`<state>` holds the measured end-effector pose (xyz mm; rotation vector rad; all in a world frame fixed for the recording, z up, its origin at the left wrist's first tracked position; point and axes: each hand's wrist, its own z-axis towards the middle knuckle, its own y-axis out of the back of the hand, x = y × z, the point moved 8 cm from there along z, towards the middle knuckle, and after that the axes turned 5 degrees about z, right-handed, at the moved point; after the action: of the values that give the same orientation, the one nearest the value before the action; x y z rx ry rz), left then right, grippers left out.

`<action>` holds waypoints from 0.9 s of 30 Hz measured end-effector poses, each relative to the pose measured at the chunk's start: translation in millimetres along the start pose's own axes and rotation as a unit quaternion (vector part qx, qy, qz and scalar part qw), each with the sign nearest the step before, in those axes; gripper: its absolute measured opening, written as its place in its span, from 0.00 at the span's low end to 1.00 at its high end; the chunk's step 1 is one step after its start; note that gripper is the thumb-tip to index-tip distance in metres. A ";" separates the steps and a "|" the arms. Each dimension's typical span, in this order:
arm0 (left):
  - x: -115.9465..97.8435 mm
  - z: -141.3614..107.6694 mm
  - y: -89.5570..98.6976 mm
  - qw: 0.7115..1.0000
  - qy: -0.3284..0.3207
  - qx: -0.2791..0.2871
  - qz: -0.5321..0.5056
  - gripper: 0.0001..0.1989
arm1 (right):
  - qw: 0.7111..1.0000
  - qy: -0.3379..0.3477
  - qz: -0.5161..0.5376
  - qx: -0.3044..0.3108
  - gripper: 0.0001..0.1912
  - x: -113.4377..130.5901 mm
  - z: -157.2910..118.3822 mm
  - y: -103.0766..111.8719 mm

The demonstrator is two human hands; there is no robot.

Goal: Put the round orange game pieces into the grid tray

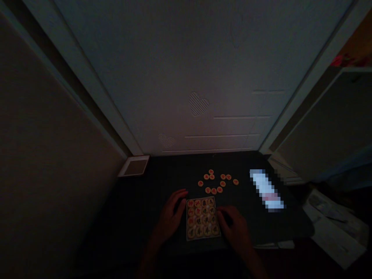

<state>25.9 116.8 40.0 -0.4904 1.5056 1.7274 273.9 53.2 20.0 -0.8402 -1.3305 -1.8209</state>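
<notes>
A square box (203, 238) of round pieces with red and black characters lies on the dark table (130, 217), its pieces set in rows. My left hand (173, 213) rests at the box's left edge, thumb and fingers apart, with nothing in it. At the right edge my right hand (233, 223) has its fingers curled and close to the side; whether they grip the box is too dark to tell. Beyond the box, several loose round pieces (214, 191) with red characters lie scattered.
A bright pixelated oblong (267, 190) lies at the right of the table. A framed flat item (135, 166) sits at the back left corner. Behind the table stands a pale panel (174, 77) with heart patterns. Papers (337, 224) lie at the lower right.
</notes>
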 end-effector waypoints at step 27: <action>-78.8 149.9 -77.9 0.951 -0.167 0.187 0.180 0.12 | 0.958 -0.181 0.167 -0.148 0.22 -34.9 -8.7 37.4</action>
<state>163.7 236.0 79.6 0.2801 1.6836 1.6261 323.2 43.0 7.3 -1.5215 -1.0517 -1.6663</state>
